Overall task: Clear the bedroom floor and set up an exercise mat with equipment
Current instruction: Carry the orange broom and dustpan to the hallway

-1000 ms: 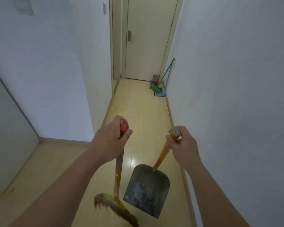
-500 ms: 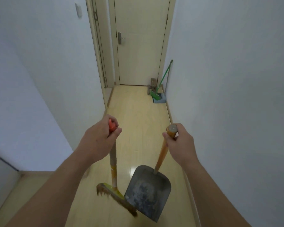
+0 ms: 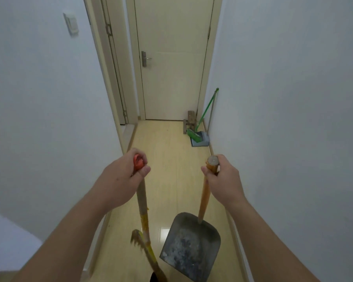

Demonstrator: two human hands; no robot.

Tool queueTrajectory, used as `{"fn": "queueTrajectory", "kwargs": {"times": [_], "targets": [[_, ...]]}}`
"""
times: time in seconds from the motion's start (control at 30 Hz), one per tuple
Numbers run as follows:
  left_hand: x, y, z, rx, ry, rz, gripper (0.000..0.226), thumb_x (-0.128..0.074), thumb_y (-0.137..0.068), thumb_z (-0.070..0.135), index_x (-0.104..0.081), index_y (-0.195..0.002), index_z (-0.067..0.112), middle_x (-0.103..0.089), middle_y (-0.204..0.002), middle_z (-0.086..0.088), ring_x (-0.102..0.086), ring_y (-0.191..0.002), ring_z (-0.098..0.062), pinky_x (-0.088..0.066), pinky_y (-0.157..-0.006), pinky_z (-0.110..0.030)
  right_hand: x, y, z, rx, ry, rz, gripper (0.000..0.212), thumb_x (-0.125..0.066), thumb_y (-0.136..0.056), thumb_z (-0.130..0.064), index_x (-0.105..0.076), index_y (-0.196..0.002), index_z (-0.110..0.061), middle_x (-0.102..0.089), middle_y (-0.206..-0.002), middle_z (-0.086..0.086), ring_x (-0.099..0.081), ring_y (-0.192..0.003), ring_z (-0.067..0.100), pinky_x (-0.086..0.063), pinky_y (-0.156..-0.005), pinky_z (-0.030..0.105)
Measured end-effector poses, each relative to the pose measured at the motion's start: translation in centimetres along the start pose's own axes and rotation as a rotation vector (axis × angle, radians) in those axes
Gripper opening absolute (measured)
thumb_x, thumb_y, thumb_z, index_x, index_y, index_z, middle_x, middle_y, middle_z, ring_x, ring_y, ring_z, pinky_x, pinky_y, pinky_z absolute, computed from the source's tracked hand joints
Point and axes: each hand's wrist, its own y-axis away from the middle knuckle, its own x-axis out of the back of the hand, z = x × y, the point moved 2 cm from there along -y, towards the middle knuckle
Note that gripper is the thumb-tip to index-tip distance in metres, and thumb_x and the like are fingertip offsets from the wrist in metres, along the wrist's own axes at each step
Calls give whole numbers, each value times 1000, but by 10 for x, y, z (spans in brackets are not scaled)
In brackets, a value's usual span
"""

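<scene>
Narrow hallway, pale wooden floor [image 3: 167,143] between white walls. Grips the top of a rake [image 3: 142,200] in the left hand [image 3: 122,180], fingers curled round the shaft just under the orange end cap, thumb laid across the front. Hangs the rake almost straight down below that hand: wooden shaft, yellow band low on it, toothed head blurred near the bottom edge of the view. Grips the top of a shovel [image 3: 192,245] in the right hand [image 3: 224,184], fingers and thumb wrapped round the orange-brown handle just below its cut wooden end. Slants that handle down and slightly inward from the hand to a grey, scuffed metal blade, just to the right of the rake head; touching or apart, hard to tell through the blur. Holds both hands at about one height, apart, with floor showing between them.

Beyond the right hand, against the right wall: green broom [image 3: 206,110] leaning, grey dustpan [image 3: 202,141] at its foot, small brown wooden object [image 3: 190,121] just beside them. Straight ahead past both hands: closed cream door [image 3: 171,88] with a metal lever handle [image 3: 145,59]. Beyond the left hand: second door frame [image 3: 118,78] in the left wall, light switch [image 3: 71,24] higher up.
</scene>
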Motion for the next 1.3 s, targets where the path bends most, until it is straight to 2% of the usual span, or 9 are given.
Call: {"fn": "queueTrajectory", "kwargs": {"times": [0.23,0.43,0.57,0.77,1.03,1.2,1.3], "targets": [[4,-171,-30,-66,5,-100,8,-57,-99,37,-49,-97,36,-60,-78,5,-59,-69,-9,-44,-60,-20,-23,-140,-14,-87,-10,91,10,-66,-97,-27,-57,-95,-29,-64,-88,-6,-65,-80,14,-62,-78,42],[-2,-296,-54,-93,-17,-106,8,-57,-98,39,-49,-97,39,-60,-81,7,-59,-73,-10,-56,-68,-33,-44,-250,-7,-117,-8,184,11,-67,-96,-28,-56,-95,-26,-64,-85,-4,-65,-76,15,-61,-72,43],[-13,-381,-73,-83,-30,-95,6,-56,-99,38,-50,-98,37,-59,-80,7,-59,-70,-9,-47,-60,-24,-63,-335,8,-150,-22,212,11,-66,-97,-29,-56,-96,-27,-64,-86,-5,-65,-76,13,-62,-71,39],[-21,-502,-86,-60,16,-110,4,-57,-98,33,-53,-98,34,-58,-80,5,-57,-70,-10,-43,-62,-23,-78,-465,23,-185,-46,186,10,-67,-96,-31,-58,-96,-26,-64,-86,-6,-64,-73,9,-52,-61,24],[-27,-650,-107,-47,13,-103,9,-60,-97,33,-53,-101,38,-56,-91,12,-55,-77,-4,-39,-64,-17,-99,-623,30,-236,-5,172,14,-66,-96,-31,-53,-92,-29,-64,-86,-3,-64,-77,15,-56,-67,34],[-44,-745,-139,-75,25,-127,12,-61,-96,34,-53,-105,37,-53,-100,19,-54,-89,0,-39,-70,-16,-119,-705,55,-331,47,194,18,-68,-95,-29,-52,-89,-23,-63,-85,0,-64,-77,17,-47,-58,28],[-56,-817,-157,-118,11,-193,13,-61,-96,35,-54,-106,35,-54,-100,18,-54,-89,-1,-39,-70,-17,-136,-757,69,-399,78,236,16,-69,-95,-29,-56,-96,-20,-63,-87,-1,-64,-80,17,-52,-63,31]]}}
